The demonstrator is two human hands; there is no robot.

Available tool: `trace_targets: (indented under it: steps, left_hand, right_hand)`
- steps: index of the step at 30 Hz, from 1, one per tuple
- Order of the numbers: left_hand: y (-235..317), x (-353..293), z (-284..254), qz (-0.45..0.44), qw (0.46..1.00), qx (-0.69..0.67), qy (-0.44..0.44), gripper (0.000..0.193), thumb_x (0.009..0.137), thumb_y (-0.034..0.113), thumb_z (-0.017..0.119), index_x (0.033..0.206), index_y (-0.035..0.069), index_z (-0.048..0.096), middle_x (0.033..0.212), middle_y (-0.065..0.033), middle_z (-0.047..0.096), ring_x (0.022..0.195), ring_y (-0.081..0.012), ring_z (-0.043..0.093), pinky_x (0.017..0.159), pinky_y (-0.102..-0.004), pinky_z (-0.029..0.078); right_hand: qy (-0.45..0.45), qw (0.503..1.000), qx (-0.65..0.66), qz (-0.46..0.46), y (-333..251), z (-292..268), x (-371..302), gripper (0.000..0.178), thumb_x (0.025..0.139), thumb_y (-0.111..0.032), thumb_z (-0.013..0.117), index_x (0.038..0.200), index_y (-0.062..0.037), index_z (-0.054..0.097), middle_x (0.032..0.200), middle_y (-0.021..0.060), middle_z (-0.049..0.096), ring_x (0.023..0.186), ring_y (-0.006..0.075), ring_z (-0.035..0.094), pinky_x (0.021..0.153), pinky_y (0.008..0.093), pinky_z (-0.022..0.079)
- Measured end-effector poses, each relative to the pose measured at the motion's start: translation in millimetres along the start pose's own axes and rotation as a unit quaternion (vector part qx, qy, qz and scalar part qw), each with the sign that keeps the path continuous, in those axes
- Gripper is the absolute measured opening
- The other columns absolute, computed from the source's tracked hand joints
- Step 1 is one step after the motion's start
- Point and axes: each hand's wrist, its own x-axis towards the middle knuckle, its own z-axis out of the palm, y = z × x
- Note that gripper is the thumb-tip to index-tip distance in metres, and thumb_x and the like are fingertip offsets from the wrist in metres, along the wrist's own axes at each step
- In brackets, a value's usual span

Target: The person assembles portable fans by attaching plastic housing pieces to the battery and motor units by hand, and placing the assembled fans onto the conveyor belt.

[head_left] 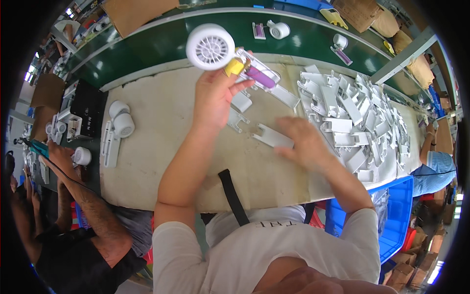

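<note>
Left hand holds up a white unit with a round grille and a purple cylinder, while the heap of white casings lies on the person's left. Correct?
Not quite: the head view shows the heap of white casings on the right. The left hand does hold up the white unit.

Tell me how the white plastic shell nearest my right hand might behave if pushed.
The white shell looks thin-walled, so probably light and fairly stiff. Its straight sides suggest sliding rather than rolling. The narrow end prongs could be its most fragile part.
</note>
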Motion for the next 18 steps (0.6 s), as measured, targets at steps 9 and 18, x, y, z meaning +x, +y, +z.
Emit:
trace_targets:
  steps: [9,18]
  left_hand:
    - [-20.8,-7.4,7.8,-0.014,0.996,-0.068,0.048,0.034,0.087,0.011,0.049,0.119,0.002,0.045,0.124,-0.0154,0.047,0.112,-0.0236,0.048,0.089,-0.0418,0.045]
    - [-33.4,-12.3,12.5,0.033,0.989,-0.131,0.069,0.031,0.085,0.004,0.053,0.115,-0.001,0.049,0.117,-0.0121,0.053,0.106,-0.0194,0.053,0.093,-0.0325,0.042]
  right_hand:
    - [0.191,0.976,0.082,-0.064,-14.2,-8.1,17.1,0.06,0.066,-0.004,0.068,0.122,-0.0091,0.048,0.112,0.0123,0.051,0.101,0.0303,0.053,0.083,0.0392,0.045]
    - [0.276,0.958,0.007,-0.08,-33.7,-29.7,77.7,0.062,0.065,0.0,0.068,0.123,-0.0044,0.046,0.118,0.0148,0.053,0.113,0.0344,0.048,0.093,0.0421,0.04]
